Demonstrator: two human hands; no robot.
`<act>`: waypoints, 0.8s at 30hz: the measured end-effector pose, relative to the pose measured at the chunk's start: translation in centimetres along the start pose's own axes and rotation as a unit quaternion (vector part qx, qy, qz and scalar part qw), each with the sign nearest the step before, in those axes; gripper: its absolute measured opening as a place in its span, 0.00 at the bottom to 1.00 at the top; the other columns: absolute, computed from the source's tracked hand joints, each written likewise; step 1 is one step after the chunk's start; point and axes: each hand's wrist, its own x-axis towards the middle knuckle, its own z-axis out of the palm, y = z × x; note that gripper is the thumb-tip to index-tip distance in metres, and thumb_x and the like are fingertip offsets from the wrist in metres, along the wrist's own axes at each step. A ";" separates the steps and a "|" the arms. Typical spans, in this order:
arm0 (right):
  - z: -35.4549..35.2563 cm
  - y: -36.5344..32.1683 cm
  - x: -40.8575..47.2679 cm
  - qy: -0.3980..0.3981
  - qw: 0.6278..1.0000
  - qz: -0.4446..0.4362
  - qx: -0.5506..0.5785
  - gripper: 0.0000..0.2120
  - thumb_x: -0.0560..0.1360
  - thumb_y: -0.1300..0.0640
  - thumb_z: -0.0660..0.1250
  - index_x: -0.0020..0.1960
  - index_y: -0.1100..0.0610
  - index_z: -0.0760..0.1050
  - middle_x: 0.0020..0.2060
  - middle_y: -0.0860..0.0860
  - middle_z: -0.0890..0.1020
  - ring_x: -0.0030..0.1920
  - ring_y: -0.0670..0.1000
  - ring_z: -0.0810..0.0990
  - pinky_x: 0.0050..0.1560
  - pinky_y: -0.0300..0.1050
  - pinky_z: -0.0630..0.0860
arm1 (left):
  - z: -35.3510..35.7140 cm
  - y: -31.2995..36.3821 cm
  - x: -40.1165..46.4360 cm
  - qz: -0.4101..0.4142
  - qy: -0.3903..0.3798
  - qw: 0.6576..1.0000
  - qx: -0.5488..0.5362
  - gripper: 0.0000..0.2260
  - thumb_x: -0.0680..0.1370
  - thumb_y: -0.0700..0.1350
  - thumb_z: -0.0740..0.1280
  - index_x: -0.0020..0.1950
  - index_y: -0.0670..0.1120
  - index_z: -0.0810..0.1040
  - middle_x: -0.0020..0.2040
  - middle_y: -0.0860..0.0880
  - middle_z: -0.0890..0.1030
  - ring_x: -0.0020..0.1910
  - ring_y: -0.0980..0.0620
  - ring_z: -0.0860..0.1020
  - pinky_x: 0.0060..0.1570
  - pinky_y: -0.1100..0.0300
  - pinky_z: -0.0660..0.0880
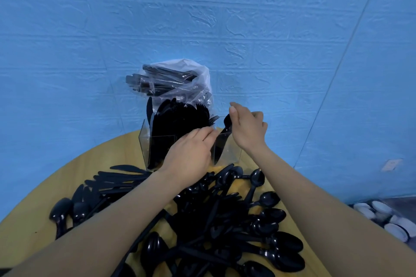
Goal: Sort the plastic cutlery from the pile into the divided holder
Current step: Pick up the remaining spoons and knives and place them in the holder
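Nearest me, at 6 o'clock, the pile (225, 227) of black spoons and knives covers the table (29, 238). Beyond it, my left hand (189, 153) rests loose-fingered against the clear holder (146, 141), probably steadying it. At 1 o'clock my right hand (245, 128) pinches a spoon (227, 122), lowering it into the right compartment. Behind sits a bag (180, 78). No readable writing.

Both bare forearms reach forward. Left hand (189, 155) palm down, fingers extended, tips close to the right wrist. Right hand (247, 128) raised higher, fingers curled, pinching a black spoon (227, 124).
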 end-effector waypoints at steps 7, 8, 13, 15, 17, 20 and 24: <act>-3.6 2.6 -5.2 -0.002 0.997 0.048 0.061 0.20 0.81 0.46 0.52 0.71 0.51 0.66 0.70 0.49 0.68 0.69 0.57 0.61 0.66 0.55 0.58 | -0.4 1.4 -1.9 -0.010 0.007 0.999 -0.037 0.23 0.80 0.45 0.58 0.75 0.48 0.59 0.74 0.52 0.61 0.72 0.54 0.60 0.71 0.61 0.55; -3.7 3.4 -6.4 -0.005 0.997 0.051 0.063 0.19 0.81 0.47 0.54 0.69 0.52 0.68 0.67 0.50 0.70 0.67 0.57 0.63 0.66 0.55 0.61 | -0.5 1.8 -2.5 -0.010 0.012 0.999 -0.046 0.22 0.80 0.46 0.58 0.74 0.48 0.61 0.72 0.52 0.63 0.70 0.54 0.62 0.69 0.60 0.59; -4.9 6.0 -13.5 -0.058 0.994 0.066 0.068 0.16 0.79 0.47 0.59 0.62 0.54 0.74 0.59 0.52 0.75 0.61 0.57 0.71 0.63 0.56 0.68 | -0.3 3.9 -6.7 -0.050 -0.033 0.991 -0.121 0.19 0.81 0.50 0.58 0.72 0.50 0.66 0.66 0.54 0.69 0.64 0.54 0.69 0.59 0.58 0.71; -5.3 6.4 -16.3 -0.070 0.994 0.066 0.060 0.17 0.78 0.47 0.61 0.62 0.53 0.74 0.58 0.52 0.75 0.60 0.57 0.71 0.63 0.55 0.69 | -0.4 4.6 -8.7 -0.072 -0.050 0.986 -0.139 0.19 0.81 0.52 0.58 0.72 0.52 0.66 0.67 0.55 0.68 0.63 0.54 0.69 0.57 0.58 0.73; -5.5 6.5 -18.6 -0.068 0.994 0.068 0.051 0.17 0.77 0.47 0.62 0.63 0.52 0.73 0.56 0.50 0.73 0.60 0.56 0.70 0.63 0.53 0.68 | -0.6 5.3 -10.4 -0.087 -0.065 0.983 -0.146 0.21 0.80 0.55 0.58 0.72 0.52 0.64 0.67 0.55 0.67 0.64 0.55 0.68 0.57 0.59 0.72; -5.5 6.2 -21.0 -0.068 0.995 0.067 0.042 0.21 0.77 0.46 0.63 0.67 0.52 0.70 0.58 0.51 0.71 0.60 0.54 0.68 0.64 0.45 0.64 | -0.8 6.0 -12.4 -0.077 -0.110 0.982 -0.131 0.26 0.79 0.58 0.58 0.75 0.52 0.59 0.71 0.55 0.64 0.68 0.54 0.65 0.64 0.58 0.67; -5.0 5.8 -22.6 -0.058 0.995 0.066 0.053 0.23 0.76 0.48 0.65 0.69 0.53 0.68 0.60 0.51 0.69 0.62 0.51 0.67 0.61 0.38 0.62 | -0.8 6.0 -13.5 -0.065 -0.157 0.976 -0.132 0.26 0.80 0.52 0.58 0.77 0.53 0.54 0.75 0.55 0.59 0.73 0.55 0.58 0.72 0.57 0.57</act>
